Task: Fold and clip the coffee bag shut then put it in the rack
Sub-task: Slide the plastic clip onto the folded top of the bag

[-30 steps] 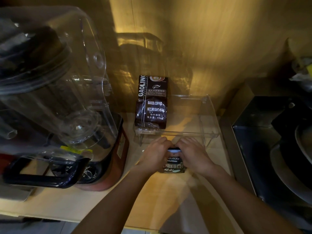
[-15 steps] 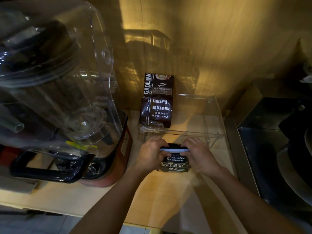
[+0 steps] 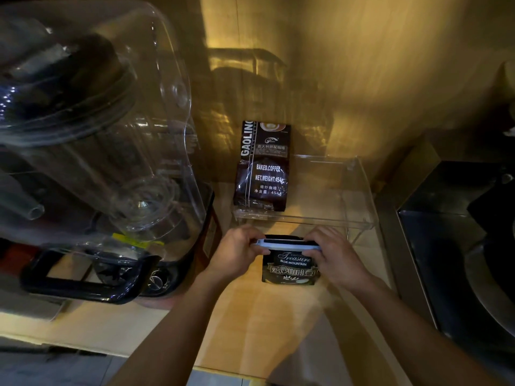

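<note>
1. Step in hand, as judged: closing the clip over the folded top of the Blue Mountain coffee bag. The bag stands upright on the desk, just in front of the clear acrylic rack and not yet in it.
2. Left hand: fingers clenched on the left end of the clip and the bag's top edge. Right hand: fingers clenched on the right end of the clip and the bag's upper right side.
3. The clip is a long pale bar lying level across the full width of the bag top. Whether it is fully latched cannot be told.
4. To do the step well: keep the fold flat and square under the bar, press both ends evenly until it seats, and hold the bag vertical so the contents do not shift the fold.
5. For the placing: lift the bag by its body, not by the clip, clear the rack's front lip, and set it in the free space to the right of the Gaoling baked coffee bag.
6. Risk: the rack's transparent edges are hard to see in this dim light.
7. Count: coffee bags, two (one in hand, one in the rack); clips, one; racks, one; hands, two; blenders with clear sound cover, one, at the left of the desk.
</note>
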`<action>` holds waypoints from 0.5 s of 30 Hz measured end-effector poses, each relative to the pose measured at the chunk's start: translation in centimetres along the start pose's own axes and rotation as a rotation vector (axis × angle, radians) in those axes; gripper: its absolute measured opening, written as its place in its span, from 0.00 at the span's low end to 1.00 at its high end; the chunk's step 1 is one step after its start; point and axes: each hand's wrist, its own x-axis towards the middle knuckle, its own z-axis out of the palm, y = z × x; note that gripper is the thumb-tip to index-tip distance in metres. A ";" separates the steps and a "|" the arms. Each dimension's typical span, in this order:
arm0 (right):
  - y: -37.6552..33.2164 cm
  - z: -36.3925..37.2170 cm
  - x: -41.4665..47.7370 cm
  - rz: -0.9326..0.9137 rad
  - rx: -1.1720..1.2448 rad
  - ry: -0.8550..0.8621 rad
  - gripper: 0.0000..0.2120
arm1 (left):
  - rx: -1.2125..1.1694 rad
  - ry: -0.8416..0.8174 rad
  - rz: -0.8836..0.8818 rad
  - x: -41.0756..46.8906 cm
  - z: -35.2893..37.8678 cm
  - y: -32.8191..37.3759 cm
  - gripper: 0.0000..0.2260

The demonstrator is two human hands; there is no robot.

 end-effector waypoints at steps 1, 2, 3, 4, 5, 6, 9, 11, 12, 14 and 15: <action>0.0 0.0 0.1 -0.001 -0.015 -0.004 0.09 | 0.002 0.009 0.009 -0.1 0.1 0.0 0.09; 0.1 0.0 0.2 -0.004 -0.043 -0.013 0.09 | 0.003 0.016 0.013 -0.1 0.1 -0.1 0.08; 0.1 0.0 0.4 -0.009 -0.081 -0.021 0.09 | 0.002 0.022 0.013 -0.1 0.2 -0.2 0.08; 0.0 0.0 0.5 -0.014 -0.118 -0.029 0.09 | -0.001 0.028 0.011 -0.1 0.1 -0.2 0.08; -0.1 0.1 0.7 -0.025 -0.148 -0.035 0.10 | -0.003 0.033 0.010 -0.2 0.2 -0.3 0.08; -0.3 0.3 0.8 -0.042 -0.171 -0.043 0.11 | -0.002 0.036 0.012 -0.2 0.2 -0.2 0.08; -1.3 1.1 1.1 -0.104 -0.222 -0.062 0.13 | 0.018 0.041 0.034 -0.4 0.5 0.0 0.08; -2.1 1.6 1.4 -0.128 -0.245 -0.070 0.12 | 0.018 0.057 0.039 -0.4 0.6 0.1 0.08; -2.5 1.8 1.6 -0.143 -0.254 -0.079 0.11 | 0.018 0.064 0.038 -0.5 0.6 0.1 0.08; -3.2 2.1 2.0 -0.183 -0.272 -0.101 0.10 | 0.025 0.074 0.042 -0.6 0.6 0.0 0.08; -3.5 2.3 2.1 -0.201 -0.275 -0.106 0.09 | 0.026 0.079 0.045 -0.7 0.6 0.0 0.08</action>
